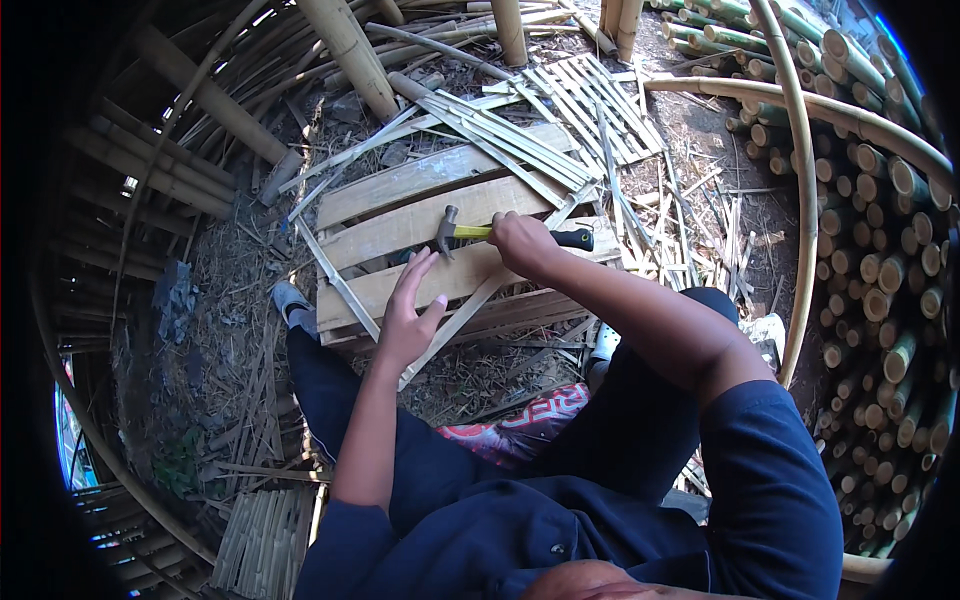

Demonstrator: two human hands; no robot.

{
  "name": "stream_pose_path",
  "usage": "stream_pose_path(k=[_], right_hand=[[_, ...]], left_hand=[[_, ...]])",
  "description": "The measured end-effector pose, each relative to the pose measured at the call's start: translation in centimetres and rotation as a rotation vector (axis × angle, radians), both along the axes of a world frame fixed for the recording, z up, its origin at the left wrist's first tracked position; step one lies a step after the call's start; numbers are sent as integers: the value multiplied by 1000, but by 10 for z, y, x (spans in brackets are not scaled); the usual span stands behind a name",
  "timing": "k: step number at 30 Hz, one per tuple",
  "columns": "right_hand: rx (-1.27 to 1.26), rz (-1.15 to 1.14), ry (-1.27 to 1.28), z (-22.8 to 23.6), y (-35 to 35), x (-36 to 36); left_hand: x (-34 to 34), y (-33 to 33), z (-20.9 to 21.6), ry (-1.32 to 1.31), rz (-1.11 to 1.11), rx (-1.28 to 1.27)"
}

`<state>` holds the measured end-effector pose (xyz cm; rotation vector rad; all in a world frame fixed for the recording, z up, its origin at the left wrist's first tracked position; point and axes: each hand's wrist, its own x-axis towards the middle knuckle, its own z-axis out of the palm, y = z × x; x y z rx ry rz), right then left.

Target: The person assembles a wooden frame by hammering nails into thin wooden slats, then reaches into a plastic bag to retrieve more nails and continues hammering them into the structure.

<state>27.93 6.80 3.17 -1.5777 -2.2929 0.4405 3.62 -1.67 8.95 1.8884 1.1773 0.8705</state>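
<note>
My right hand (525, 246) is wrapped round the handle of a claw hammer (468, 231) with a yellow shaft and a black grip end. The hammer lies nearly level above a low slatted wooden platform (400, 243), its metal head toward the left. Just below that head, my left hand (408, 318) has its fingers stretched out and the thumb apart; no object shows in it. Under my hands, a thin bamboo strip (455, 328) crosses the platform's near side at a slant. Another strip (337, 280) lies along the left side.
A bundle of split bamboo strips (505, 145) rests across the platform's far right corner. Beyond it lies a slatted bamboo panel (590, 108). Cut bamboo poles (880, 270) are stacked at the right. Upright poles (350, 55) stand at the back, and more strips (262, 540) lie at lower left.
</note>
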Motion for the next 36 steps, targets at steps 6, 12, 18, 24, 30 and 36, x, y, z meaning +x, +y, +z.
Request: stream_pose_path(k=[6, 12, 18, 24, 30, 36], right_hand=[[47, 20, 46, -4, 16, -77], [-153, 113, -63, 20, 46, -98], [175, -523, -229, 45, 74, -4], [-341, -580, -220, 28, 108, 97], [-163, -513, -188, 22, 108, 112], [-373, -481, -261, 60, 94, 83]], left_hand=[[-63, -42, -48, 235, 505, 137], [-86, -40, -78, 532, 583, 8], [-101, -44, -97, 489, 621, -54], [-72, -30, -94, 340, 606, -182], [-80, -35, -93, 20, 567, -122], [-115, -55, -80, -199, 479, -63]])
